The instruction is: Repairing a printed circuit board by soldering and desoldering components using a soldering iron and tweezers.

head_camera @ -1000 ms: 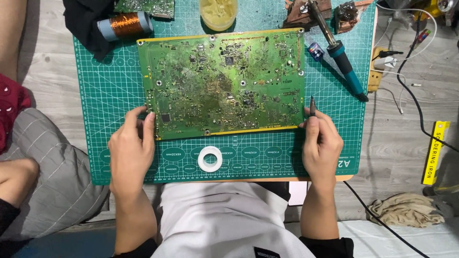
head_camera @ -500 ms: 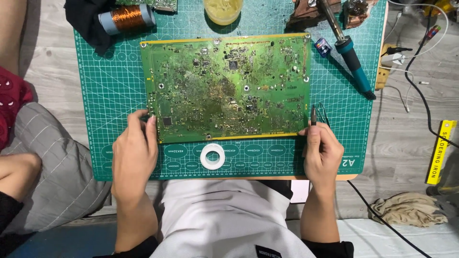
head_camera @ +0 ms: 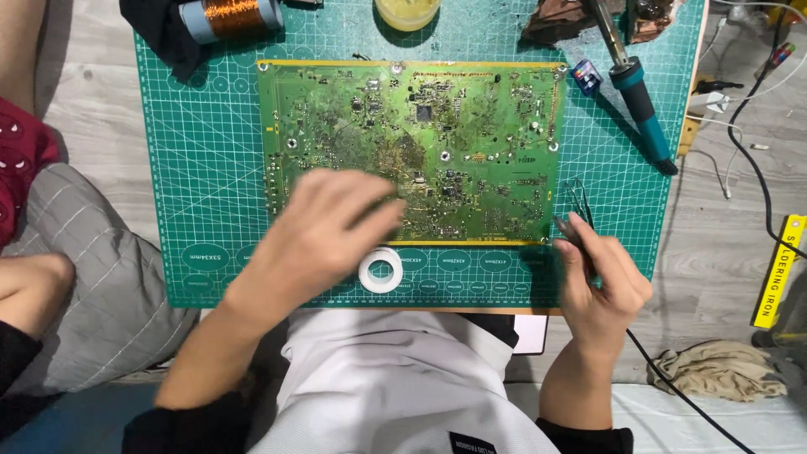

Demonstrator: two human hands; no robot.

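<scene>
Left hand [head_camera: 332, 223] is hovering, blurred, over the lower-left part of the board [head_camera: 412, 147], fingers loosely spread and holding nothing that shows; can't tell if it is touching the board. Right hand [head_camera: 601, 277] is sitting just off the board's lower-right corner, closed around tweezers [head_camera: 578, 206] whose tips are pointing up along the board's right edge. Board is lying flat on the green mat [head_camera: 202, 168], component side up. White tape roll [head_camera: 381, 269] is lying just below the board's bottom edge, next to the left hand. Soldering iron [head_camera: 635, 92] is resting right of the board; copper wire spool [head_camera: 231, 15] and yellow flux tub [head_camera: 407, 10] are sitting above it.

Judgement: to work well here, pin the board with the left hand on a bare edge, not on parts. Keep the tweezers low and steady, well off the iron's hot end.
</scene>
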